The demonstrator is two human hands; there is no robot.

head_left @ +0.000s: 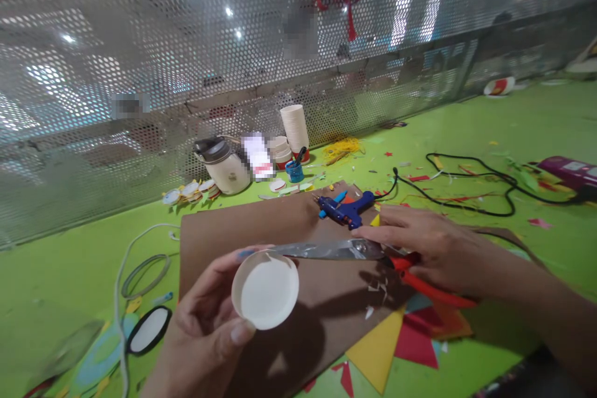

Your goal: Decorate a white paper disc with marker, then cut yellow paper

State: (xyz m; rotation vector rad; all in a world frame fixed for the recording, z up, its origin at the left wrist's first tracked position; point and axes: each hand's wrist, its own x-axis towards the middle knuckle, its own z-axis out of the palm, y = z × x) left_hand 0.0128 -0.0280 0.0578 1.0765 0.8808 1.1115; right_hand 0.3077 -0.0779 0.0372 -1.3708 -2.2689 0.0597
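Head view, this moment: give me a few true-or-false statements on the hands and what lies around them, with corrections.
1. The left hand holds a small white paper cup with its open side toward the camera. True.
2. The right hand holds scissors with red handles. True.
3. The scissor blades point away from the cup. False: the tips reach to the cup's rim.
4. The blue glue gun is in the left hand. False: it lies on the brown board, beyond the right hand.
5. A stack of paper cups stands near the perforated metal wall. True.
6. The table is red. False: it is green.
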